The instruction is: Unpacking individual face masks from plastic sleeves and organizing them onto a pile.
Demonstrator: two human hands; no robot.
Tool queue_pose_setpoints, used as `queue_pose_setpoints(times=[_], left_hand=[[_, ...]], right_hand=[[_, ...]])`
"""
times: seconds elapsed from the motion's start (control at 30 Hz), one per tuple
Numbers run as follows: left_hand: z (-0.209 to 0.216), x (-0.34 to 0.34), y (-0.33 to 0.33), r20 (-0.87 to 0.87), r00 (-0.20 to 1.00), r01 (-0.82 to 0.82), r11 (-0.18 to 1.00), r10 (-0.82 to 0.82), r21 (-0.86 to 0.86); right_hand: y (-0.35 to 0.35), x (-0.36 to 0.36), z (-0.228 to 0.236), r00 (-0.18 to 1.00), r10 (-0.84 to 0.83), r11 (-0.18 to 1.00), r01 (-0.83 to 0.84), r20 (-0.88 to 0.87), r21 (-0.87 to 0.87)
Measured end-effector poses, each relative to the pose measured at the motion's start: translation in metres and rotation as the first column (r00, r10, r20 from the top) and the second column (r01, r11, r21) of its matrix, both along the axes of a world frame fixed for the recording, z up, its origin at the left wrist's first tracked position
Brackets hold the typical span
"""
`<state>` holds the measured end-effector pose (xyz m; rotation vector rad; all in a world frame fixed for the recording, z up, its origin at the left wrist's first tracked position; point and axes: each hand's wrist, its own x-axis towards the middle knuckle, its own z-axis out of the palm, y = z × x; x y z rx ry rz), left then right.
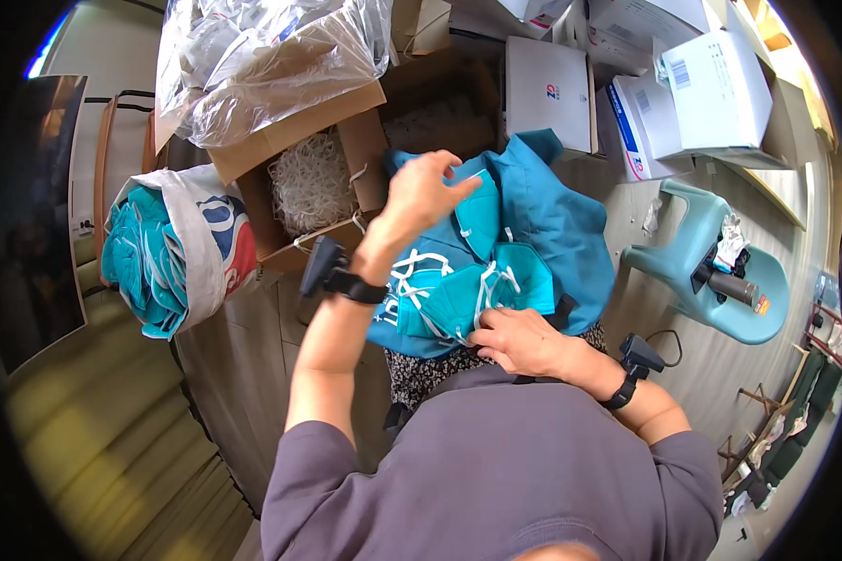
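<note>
Teal folded face masks (440, 297) with white ear loops lie in a loose pile on the blue cloth (557, 210) across my lap. My left hand (423, 194) is over the far side of the cloth. Its thumb lies against the upper edge of one teal mask (480, 220), with a gap between thumb and index finger. At the near edge of the pile, my right hand (519, 340) has its fingers curled in on a mask by its white loops. Its fingertips are partly hidden.
On the left a white bag (210, 229) is full of teal masks. Ahead, an open cardboard box (351, 159) holds white shredded filler, beside a plastic-wrapped heap (271, 65). White boxes (547, 93) stand at the far right, near a light-blue stool (683, 229) with items on it.
</note>
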<state>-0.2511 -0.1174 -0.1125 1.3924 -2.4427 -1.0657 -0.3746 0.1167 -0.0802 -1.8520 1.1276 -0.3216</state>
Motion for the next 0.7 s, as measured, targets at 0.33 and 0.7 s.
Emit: queue_pose_setpoints(times=[0.33,0.7], left_hand=[[0.035,0.027,0.078,-0.374,0.854,-0.367,0.928,0.362,0.061],[0.086,0.019,0.140,-0.656,0.637,-0.329,0.912,0.405,0.243]], right_hand=[[0.015,-0.029,0.032,0.904,-0.419,0.820,0.417,0.085,-0.393],[-0.041,-0.038,0.051,0.268,-0.752,0.436,0.888,0.602,0.149]])
